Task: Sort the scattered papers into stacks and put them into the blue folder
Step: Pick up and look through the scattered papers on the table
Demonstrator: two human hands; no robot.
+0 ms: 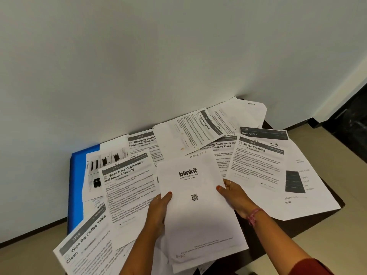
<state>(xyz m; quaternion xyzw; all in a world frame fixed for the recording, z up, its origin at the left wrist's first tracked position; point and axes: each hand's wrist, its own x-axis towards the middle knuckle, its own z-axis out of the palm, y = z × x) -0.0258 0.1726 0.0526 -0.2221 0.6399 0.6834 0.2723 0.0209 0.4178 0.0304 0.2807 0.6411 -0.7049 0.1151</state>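
Papers (pixel 200 211) in both hands (pixel 158 213) (apparently several)

Scattered papers (pixel 129 187) cover table (pixel 276 225) and blue folder (pixel 76 175); wall (pixel 158 56) blocks rear; front open.

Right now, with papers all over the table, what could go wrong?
The Wipe the Coffee Table sheet hangs over the table's near edge, so a nudge could send it to the floor. The left hand and right hand hold the blinkit stack only at its sides, so loose sheets underneath might slip out. The blue folder is mostly buried under papers; pulling it free could scatter them.
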